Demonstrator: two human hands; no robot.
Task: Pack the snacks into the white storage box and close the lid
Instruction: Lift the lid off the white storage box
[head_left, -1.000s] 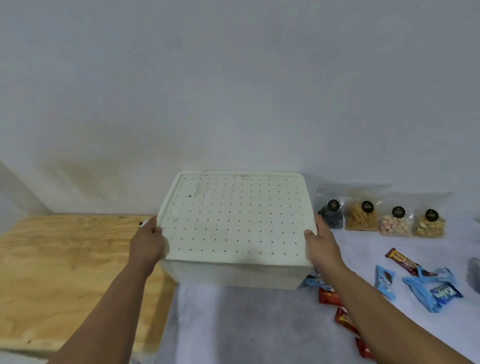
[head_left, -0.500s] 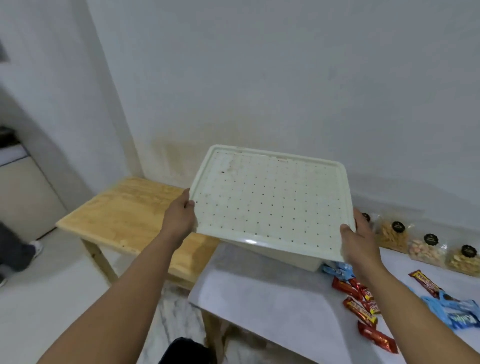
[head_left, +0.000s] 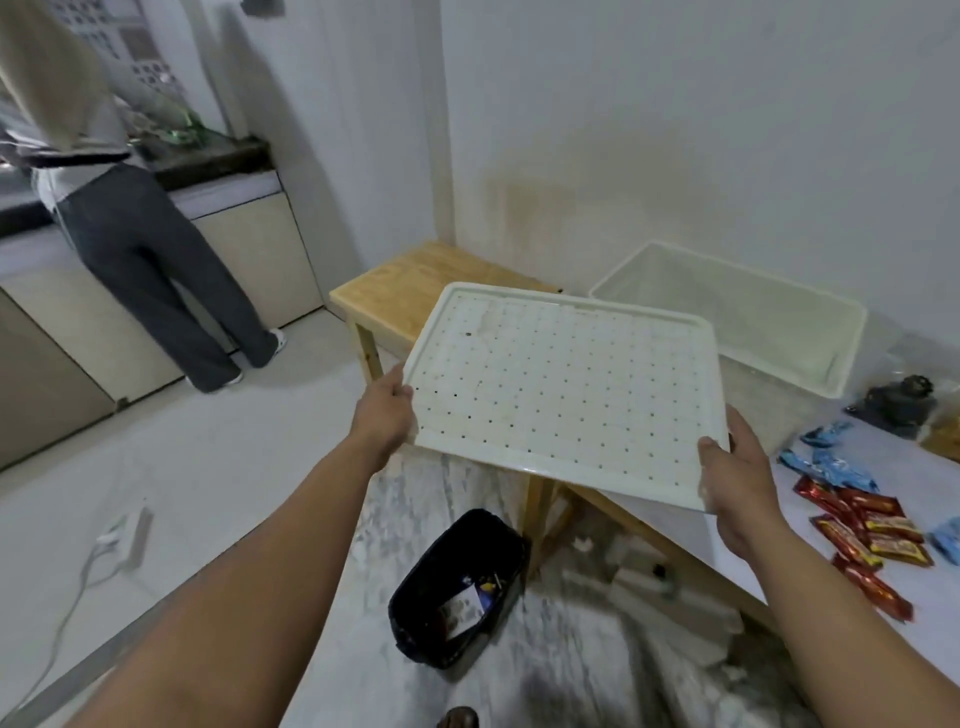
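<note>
The lid (head_left: 566, 395), seated on the white storage box (head_left: 737, 317) a second ago, is now being carried clear to the left, tilted over the floor. The left hand (head_left: 382, 415) and right hand (head_left: 737, 478) are gripping its opposite edges, fingers curled around the rim. The box is standing open on the desk (head_left: 930, 499), ready for the snacks (head_left: 862, 525). A black bin (head_left: 457, 582) is sitting below; another person (head_left: 119, 208) is standing well apart.

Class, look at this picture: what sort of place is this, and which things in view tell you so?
Probably a home kitchen or utility room: a dark countertop over cabinets where another person stands, a wooden bench, and a black waste bin on the tiled floor.
</note>
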